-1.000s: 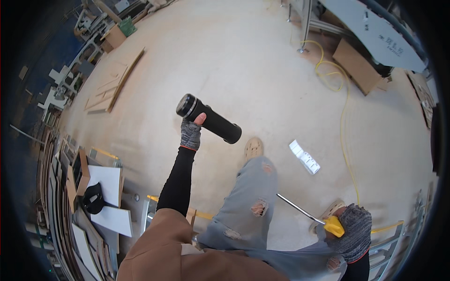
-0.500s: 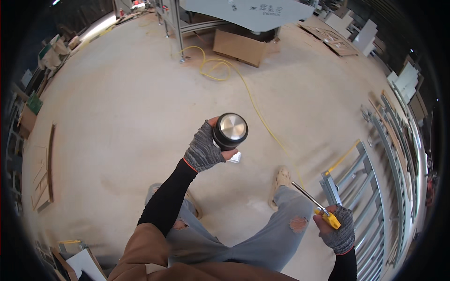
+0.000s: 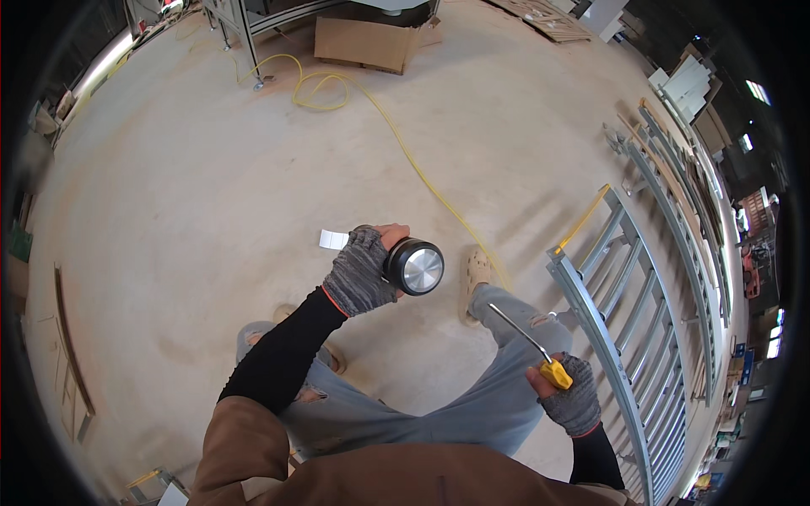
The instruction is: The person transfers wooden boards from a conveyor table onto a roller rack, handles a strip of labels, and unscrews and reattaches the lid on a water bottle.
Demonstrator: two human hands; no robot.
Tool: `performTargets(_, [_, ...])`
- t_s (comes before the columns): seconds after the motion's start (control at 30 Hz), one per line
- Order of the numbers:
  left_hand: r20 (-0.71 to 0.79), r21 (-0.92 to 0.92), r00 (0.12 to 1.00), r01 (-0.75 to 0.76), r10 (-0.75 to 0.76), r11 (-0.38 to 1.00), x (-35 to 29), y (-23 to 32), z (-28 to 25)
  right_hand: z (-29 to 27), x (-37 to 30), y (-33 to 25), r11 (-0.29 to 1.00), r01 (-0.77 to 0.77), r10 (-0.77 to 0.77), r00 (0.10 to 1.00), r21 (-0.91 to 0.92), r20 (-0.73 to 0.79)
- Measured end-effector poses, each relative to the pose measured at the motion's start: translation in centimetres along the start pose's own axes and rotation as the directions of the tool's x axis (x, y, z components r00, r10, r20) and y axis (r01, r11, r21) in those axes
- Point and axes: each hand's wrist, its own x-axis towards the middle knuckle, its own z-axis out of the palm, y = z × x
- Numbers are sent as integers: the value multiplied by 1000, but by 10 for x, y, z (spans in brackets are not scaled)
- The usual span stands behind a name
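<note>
My left hand [image 3: 364,268], in a grey fingerless knit glove, is closed round a black thermos flask [image 3: 414,266]. The flask's round, brushed-metal end faces up toward me, and its far side is hidden by the hand. Low on the right, my right hand [image 3: 573,396] in a matching glove is closed on a screwdriver [image 3: 553,371] with a yellow handle. Its long metal shaft points up and left, away from the palm, over my right thigh. A small white strip [image 3: 333,239] shows beside my left hand; whether it lies on the floor I cannot tell.
Grey metal ladder-like frames [image 3: 612,316] stand close on my right, with more rails [image 3: 675,202] beyond. A yellow cable [image 3: 405,152] winds over the concrete floor [image 3: 194,185]. Ahead, a cardboard box [image 3: 363,44] sits beside a metal-framed stand [image 3: 245,42]. Wooden strips [image 3: 72,337] lie at left.
The view has swung to the right, bringing the metal frames further in. My left hand has tilted the flask to the right. Both hands keep their holds, and the screwdriver has come nearer the middle.
</note>
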Motion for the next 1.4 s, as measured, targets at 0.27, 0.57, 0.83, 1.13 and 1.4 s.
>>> performTargets(0.27, [-84,-85,994,66,-73,994,3,9,2,4,-4,14,996,74,-69,994,-58,82])
performTargets(0.57, [-17,-491,915,344,-404,800,2,10,-2,21,2,45,927,299,-278,953,-224,122])
performTargets(0.83, [-74,-647,875,323,-479,691,5,-5,-7,29,-13,39,993,67,-49,982,-97,180])
performTargets(1.13, [-92,-328,949,258,-303,909,24,-1,12,31,-28,47,989,31,-38,998,147,47])
performTargets(1.4, [8,-185,983,181,-183,966,9,-17,16,89,-38,54,928,-300,86,748,220,658])
